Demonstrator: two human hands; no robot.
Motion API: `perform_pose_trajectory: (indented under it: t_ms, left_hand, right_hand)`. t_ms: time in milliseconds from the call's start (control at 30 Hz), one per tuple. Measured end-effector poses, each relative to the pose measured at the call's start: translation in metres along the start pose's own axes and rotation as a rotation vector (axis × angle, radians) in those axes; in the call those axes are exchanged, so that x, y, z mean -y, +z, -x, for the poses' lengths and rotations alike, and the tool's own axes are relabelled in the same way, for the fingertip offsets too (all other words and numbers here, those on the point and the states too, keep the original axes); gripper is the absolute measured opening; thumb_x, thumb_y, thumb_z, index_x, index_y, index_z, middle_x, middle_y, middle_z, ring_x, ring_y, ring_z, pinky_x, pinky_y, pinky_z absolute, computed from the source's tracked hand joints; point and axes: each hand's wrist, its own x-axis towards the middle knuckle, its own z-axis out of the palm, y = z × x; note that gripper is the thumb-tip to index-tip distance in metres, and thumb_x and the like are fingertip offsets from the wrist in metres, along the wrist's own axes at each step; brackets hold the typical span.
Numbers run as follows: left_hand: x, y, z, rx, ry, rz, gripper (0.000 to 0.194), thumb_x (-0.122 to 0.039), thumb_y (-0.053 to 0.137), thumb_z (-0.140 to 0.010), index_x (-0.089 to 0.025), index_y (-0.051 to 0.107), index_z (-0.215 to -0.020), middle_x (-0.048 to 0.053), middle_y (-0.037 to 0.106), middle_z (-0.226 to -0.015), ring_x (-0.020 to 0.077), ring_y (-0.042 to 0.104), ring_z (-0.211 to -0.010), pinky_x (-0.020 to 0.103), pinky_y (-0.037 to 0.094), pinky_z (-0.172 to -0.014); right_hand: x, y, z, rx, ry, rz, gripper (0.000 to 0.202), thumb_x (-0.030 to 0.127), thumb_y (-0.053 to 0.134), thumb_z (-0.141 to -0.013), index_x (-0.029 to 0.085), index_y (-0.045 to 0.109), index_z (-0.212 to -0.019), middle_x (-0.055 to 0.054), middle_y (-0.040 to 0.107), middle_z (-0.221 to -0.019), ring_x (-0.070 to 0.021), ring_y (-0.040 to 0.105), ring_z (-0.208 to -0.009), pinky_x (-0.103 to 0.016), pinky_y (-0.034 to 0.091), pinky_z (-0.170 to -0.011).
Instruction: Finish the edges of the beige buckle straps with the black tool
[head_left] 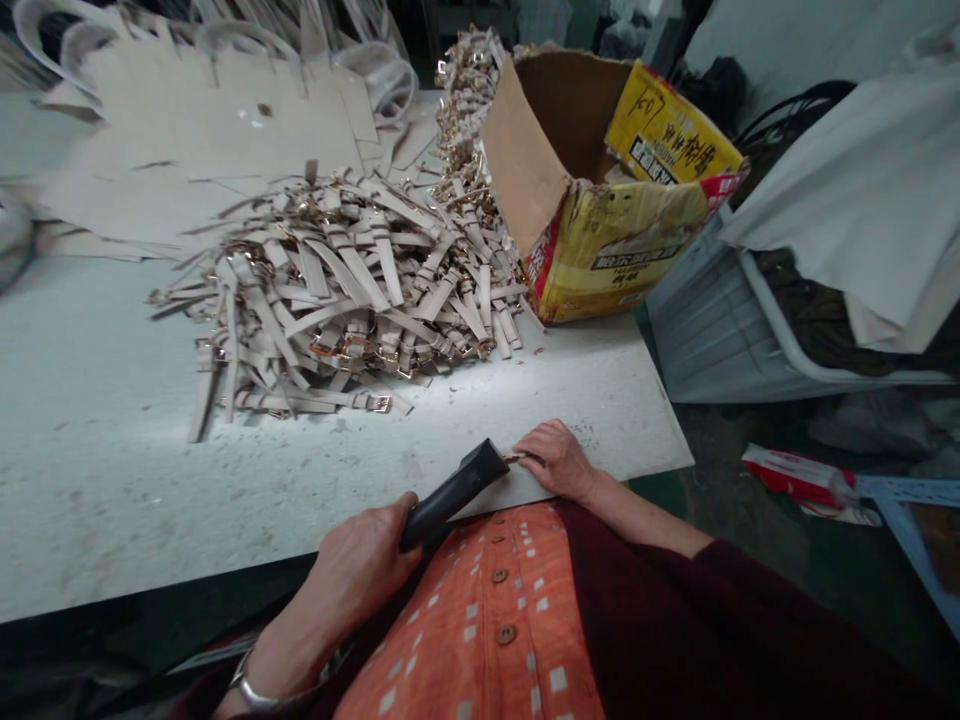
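Observation:
My left hand [364, 560] is closed around a black tube-shaped hand tool [454, 492], held at a slant just above the table's near edge. Its wider end points up and right, towards my right hand [555, 458]. The fingers of that hand are bent together on a small, thin dark piece by the tool's end, too small to name. Beyond both hands lies a large heap of beige buckle straps [360, 270] with gold-coloured metal buckles. One strap [315, 400] lies along the heap's near side, its buckle to the right.
A torn yellow and red cardboard box [622, 250] stands open right of the heap. Flat beige pieces [150, 170] with pale loops lie at the back left. A grey plastic bin [705, 320], partly covered by pale cloth [862, 190], is beyond the right edge of the white table [97, 480].

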Motion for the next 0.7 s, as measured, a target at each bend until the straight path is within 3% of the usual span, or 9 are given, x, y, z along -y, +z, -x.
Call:
perform_pose_trajectory:
  t_ms: [267, 533, 700]
  left_hand:
    - [-0.018, -0.012, -0.009, 0.015, 0.06, -0.042, 0.032, -0.027, 0.045, -0.072, -0.022, 0.053, -0.103, 0.008, 0.067, -0.082, 0.022, 0.064, -0.079, 0.028, 0.042, -0.064]
    - [-0.01, -0.017, -0.006, 0.049, 0.075, -0.121, 0.036, -0.025, 0.044, -0.071, -0.021, 0.054, -0.105, 0.009, 0.068, -0.086, 0.0247, 0.064, -0.081, 0.033, 0.045, -0.068]
    - [-0.017, -0.017, -0.007, 0.062, 0.086, -0.122, 0.033, -0.027, 0.042, -0.073, -0.02, 0.054, -0.103, 0.009, 0.067, -0.084, 0.0236, 0.064, -0.08, 0.032, 0.045, -0.068]
  right_hand:
    - [0.004, -0.003, 0.003, 0.005, 0.044, -0.048, 0.003, 0.021, 0.056, -0.078, 0.019, 0.057, -0.08, -0.003, 0.063, -0.077, -0.0169, 0.054, -0.077, -0.035, 0.03, -0.084]
    - [0.008, -0.003, 0.01, -0.013, 0.004, -0.069, 0.005, 0.019, 0.058, -0.076, 0.019, 0.058, -0.072, -0.004, 0.064, -0.088, -0.0171, 0.053, -0.085, -0.035, 0.033, -0.081]
    - [0.006, 0.003, 0.014, -0.037, 0.014, -0.086, 0.005, 0.017, 0.057, -0.078, 0.018, 0.058, -0.074, -0.005, 0.063, -0.088, -0.0178, 0.052, -0.085, -0.034, 0.034, -0.079]
